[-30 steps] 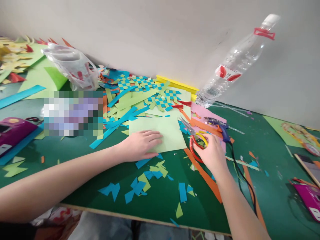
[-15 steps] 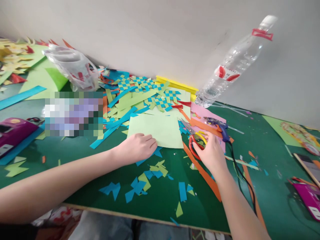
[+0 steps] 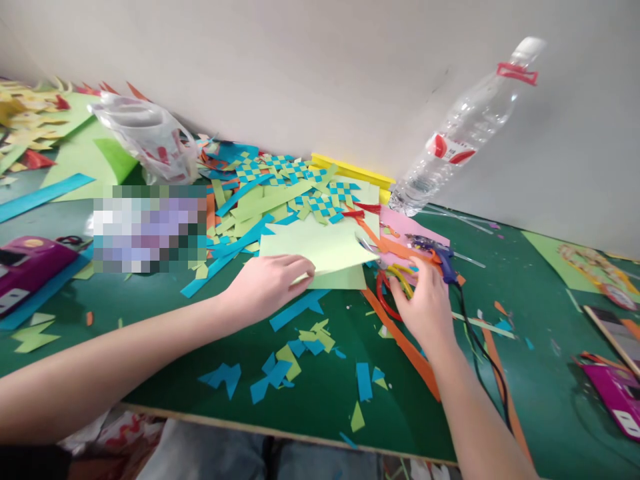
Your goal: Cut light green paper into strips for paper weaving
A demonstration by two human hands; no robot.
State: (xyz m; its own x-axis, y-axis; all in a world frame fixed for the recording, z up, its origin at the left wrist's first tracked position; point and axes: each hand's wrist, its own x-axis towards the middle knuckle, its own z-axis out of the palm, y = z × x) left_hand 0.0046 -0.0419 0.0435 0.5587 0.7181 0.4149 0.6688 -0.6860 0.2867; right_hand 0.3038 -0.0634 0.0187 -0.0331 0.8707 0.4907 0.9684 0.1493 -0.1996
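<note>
My left hand (image 3: 273,283) pinches the near edge of a pale green paper sheet (image 3: 315,243). The sheet is raised and bowed at the front, and more pale green paper shows flat below it. Beside its right edge lie scissors (image 3: 383,297) with red and yellow handles. Their blades point away to the left and are partly hidden by the paper. Over the handles is my right hand (image 3: 425,300), thumb and fingers apart; whether it touches them I cannot tell. Blue and green paper scraps (image 3: 280,370) lie in front of both hands.
Woven blue-green paper pieces (image 3: 320,200) and loose strips pile up behind the sheet. A glue gun (image 3: 440,257) with a black cord lies right, on pink paper. A plastic bottle (image 3: 450,147) and a bagged cup (image 3: 155,137) stand near the wall. Purple objects (image 3: 37,270) sit left and right.
My left hand has lifted the front of the sheet, which lay flat before, and uncovered paper beneath. My right hand's fingers have spread over the scissors, which stay in place.
</note>
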